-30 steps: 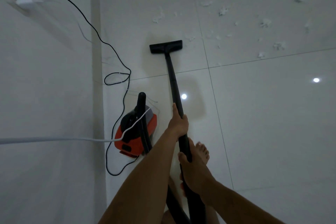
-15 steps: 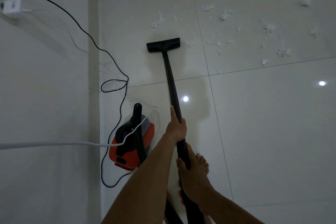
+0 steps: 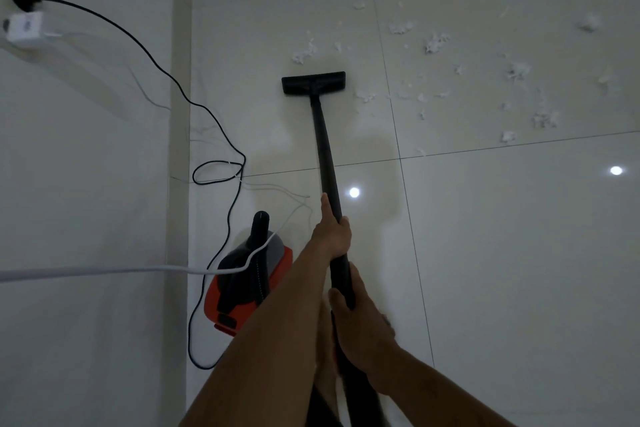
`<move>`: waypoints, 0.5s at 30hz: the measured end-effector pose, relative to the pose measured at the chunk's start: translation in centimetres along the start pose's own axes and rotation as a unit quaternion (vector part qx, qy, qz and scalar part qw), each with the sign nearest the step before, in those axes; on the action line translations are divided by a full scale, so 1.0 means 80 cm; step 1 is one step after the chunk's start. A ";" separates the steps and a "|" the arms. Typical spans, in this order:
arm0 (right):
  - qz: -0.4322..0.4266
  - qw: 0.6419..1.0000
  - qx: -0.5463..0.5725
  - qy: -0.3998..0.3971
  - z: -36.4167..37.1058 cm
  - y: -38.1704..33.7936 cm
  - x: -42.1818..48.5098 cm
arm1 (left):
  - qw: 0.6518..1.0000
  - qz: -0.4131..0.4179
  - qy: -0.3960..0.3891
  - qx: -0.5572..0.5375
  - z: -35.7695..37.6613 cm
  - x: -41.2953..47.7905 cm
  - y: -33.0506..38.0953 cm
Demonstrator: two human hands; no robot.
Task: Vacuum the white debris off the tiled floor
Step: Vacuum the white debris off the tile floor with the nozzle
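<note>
My left hand (image 3: 332,236) is wrapped round the black tube (image 3: 325,149) of the vacuum, thumb laid along it, and my right hand (image 3: 360,326) grips the same tube lower down, nearer my body. Both are closed firmly on it. In the last second I have pushed the tube forward, so the floor head (image 3: 313,83) has slid further from the grout line behind it and now sits flat on the tiled floor (image 3: 519,253) just short of a tuft of white debris (image 3: 304,54). Another scrap lies just beside its right end. I judge this stroke is about to reach the first tuft, but most of the job is ahead. The debris looks like torn, fluffy shreds, light and wispy. It is scattered over the far tiles to the right of the head, while the nearer tiles show none. The orange vacuum cleaner (image 3: 249,288) stands by my left arm near the wall (image 3: 86,184). Its black cord (image 3: 156,62) loops up to a socket (image 3: 24,31), and a white cable (image 3: 104,270) crosses over the machine.
</note>
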State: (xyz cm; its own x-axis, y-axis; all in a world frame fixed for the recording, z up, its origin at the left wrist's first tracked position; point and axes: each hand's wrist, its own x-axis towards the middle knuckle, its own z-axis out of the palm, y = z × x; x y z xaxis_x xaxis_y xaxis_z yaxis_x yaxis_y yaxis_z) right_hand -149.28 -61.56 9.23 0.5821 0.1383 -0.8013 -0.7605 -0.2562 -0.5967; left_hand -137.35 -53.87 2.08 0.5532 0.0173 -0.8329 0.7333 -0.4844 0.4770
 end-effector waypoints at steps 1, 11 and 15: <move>-0.002 1.000 -0.001 0.002 0.002 -0.003 0.000 | 1.000 -0.003 -0.001 0.003 -0.003 0.000 0.001; 0.023 1.000 -0.016 0.006 0.004 -0.046 0.024 | 1.000 -0.011 -0.007 0.001 -0.036 0.014 0.035; 0.027 0.999 -0.005 0.018 0.013 -0.065 0.038 | 1.000 -0.009 -0.010 0.008 -0.054 0.025 0.046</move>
State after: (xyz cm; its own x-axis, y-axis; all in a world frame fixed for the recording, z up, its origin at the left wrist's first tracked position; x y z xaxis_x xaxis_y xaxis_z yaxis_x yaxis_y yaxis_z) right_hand -143.89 -58.86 9.86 0.5513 0.0889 -0.8295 -0.7880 -0.2712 -0.5528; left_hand -131.86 -51.81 3.38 0.5319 0.0081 -0.8467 0.7364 -0.4981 0.4579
